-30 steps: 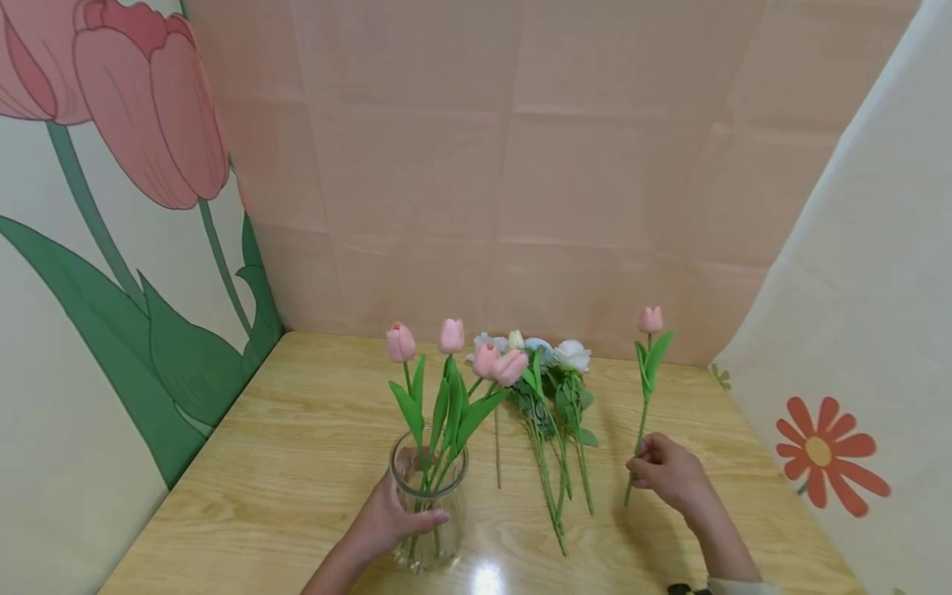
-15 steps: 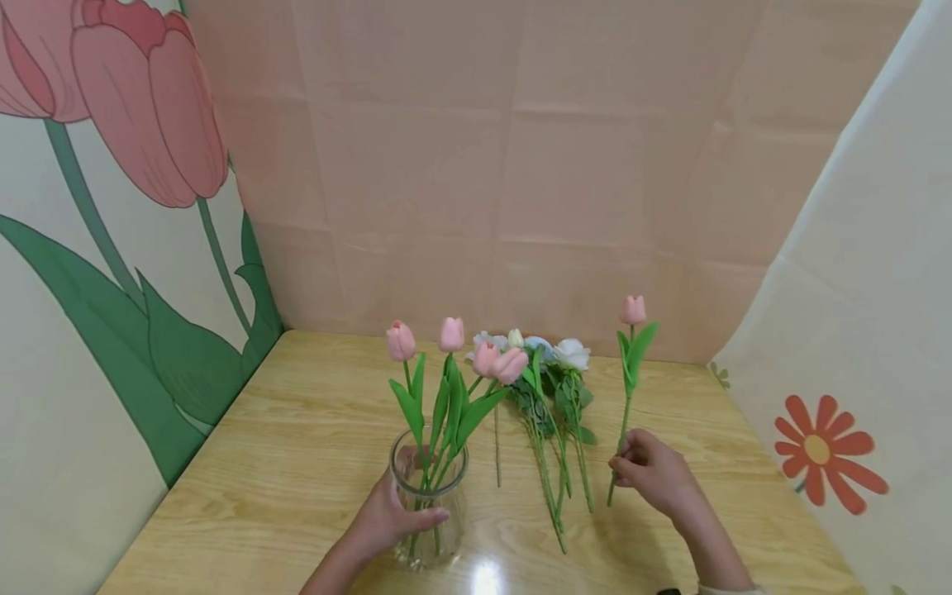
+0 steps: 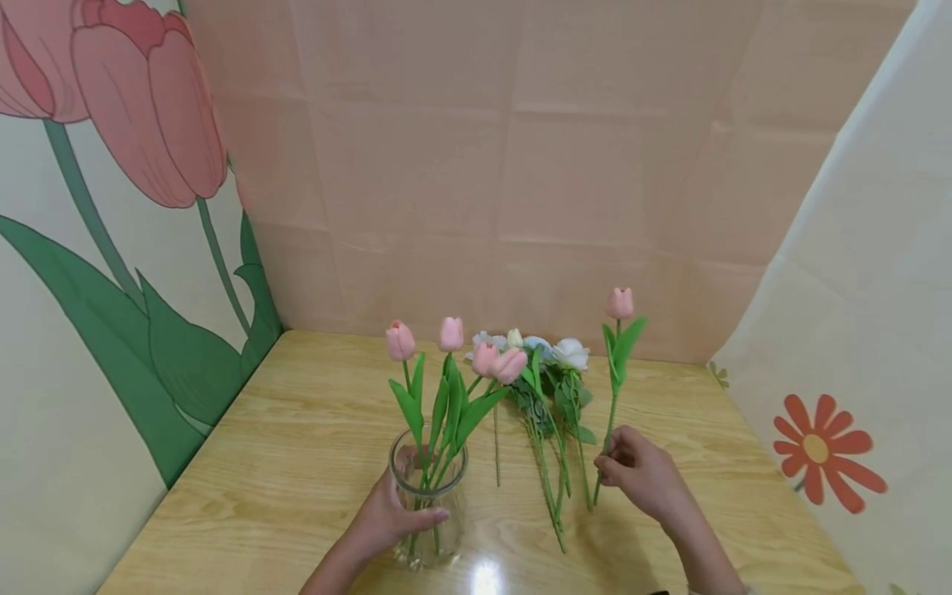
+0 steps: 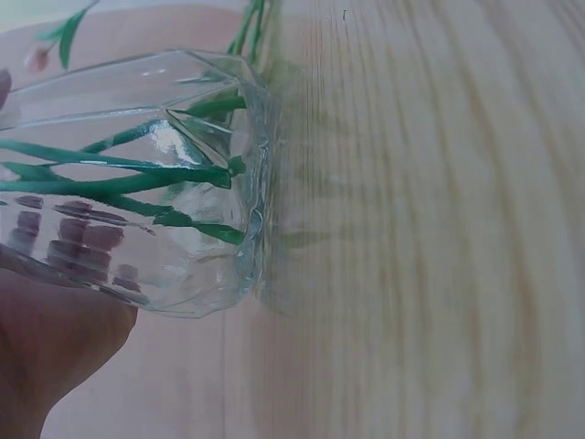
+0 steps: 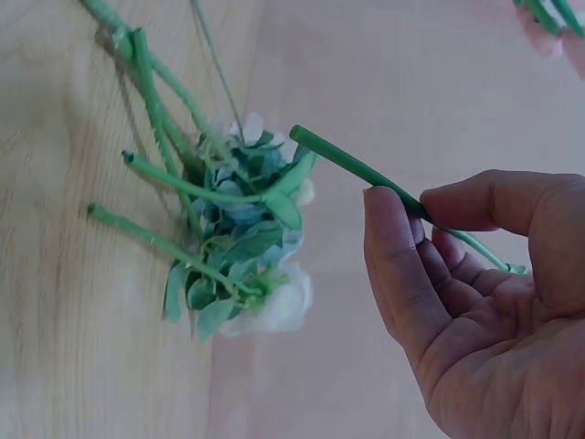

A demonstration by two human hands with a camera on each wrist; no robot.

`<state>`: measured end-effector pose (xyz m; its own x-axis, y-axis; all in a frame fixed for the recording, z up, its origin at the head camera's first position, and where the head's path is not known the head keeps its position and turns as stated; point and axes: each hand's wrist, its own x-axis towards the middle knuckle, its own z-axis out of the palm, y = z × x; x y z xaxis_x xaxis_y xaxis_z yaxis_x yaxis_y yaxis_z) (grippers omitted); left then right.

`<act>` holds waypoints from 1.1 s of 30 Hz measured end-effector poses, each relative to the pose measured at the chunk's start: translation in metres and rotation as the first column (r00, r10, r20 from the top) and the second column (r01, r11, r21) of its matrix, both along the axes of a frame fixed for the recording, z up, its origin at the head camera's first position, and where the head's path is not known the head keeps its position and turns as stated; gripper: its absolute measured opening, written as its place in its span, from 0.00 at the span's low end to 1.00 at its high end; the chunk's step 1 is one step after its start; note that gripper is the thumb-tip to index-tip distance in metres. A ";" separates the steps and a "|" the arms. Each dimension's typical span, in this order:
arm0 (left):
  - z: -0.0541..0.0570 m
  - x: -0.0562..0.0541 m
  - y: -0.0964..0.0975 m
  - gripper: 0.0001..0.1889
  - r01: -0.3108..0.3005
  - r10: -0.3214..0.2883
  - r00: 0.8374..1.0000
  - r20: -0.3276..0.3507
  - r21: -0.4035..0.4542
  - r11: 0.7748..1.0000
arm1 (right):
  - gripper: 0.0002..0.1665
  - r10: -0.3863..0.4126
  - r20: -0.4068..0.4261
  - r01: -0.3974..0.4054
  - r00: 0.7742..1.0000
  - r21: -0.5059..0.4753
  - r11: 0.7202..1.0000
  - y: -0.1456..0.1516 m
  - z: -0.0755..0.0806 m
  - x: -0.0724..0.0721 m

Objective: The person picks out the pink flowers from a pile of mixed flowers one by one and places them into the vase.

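My left hand (image 3: 390,512) grips a clear glass vase (image 3: 446,529) standing on the table, thumb across its front and fingers behind it. Several pink tulips (image 3: 451,335) with green leaves stand in the vase. Their stem ends (image 4: 210,178) show through the glass low down in the left wrist view. My right hand (image 3: 643,471) pinches the stem of a single pink tulip (image 3: 620,304), held nearly upright to the right of the vase. In the right wrist view, the cut end of that stem (image 5: 343,160) sticks out past the thumb and fingertips.
A pile of flowers lies on the wooden table (image 3: 283,430) between the hands, with a white rose (image 3: 571,354), a pale tulip bud (image 3: 515,338) and several long green stems (image 3: 546,487). A pink cloth (image 3: 506,165) hangs behind; printed panels flank both sides.
My right hand has moved left with its tulip, toward the flower pile and the vase. My left hand and the vase have stayed in place.
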<state>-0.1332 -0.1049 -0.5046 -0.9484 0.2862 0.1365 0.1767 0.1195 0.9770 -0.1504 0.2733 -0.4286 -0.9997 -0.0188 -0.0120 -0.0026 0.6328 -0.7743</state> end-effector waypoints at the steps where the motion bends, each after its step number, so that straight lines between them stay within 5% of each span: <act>1: 0.000 0.000 0.000 0.43 -0.001 0.001 1.000 -0.002 -0.002 1.000 | 0.10 -0.001 -0.001 0.001 1.000 -0.002 1.000 -0.002 0.001 0.001; 33: -0.001 0.000 0.000 0.42 -0.016 0.016 1.000 0.011 -0.011 1.000 | 0.09 0.065 -0.161 -0.080 0.985 -0.084 0.993 -0.056 0.029 0.030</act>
<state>-0.1331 -0.1045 -0.5060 -0.9542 0.2727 0.1233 0.1643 0.1326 0.9775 -0.1205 0.2178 -0.3997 -0.9848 -0.0852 0.1512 -0.1729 0.5542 -0.8142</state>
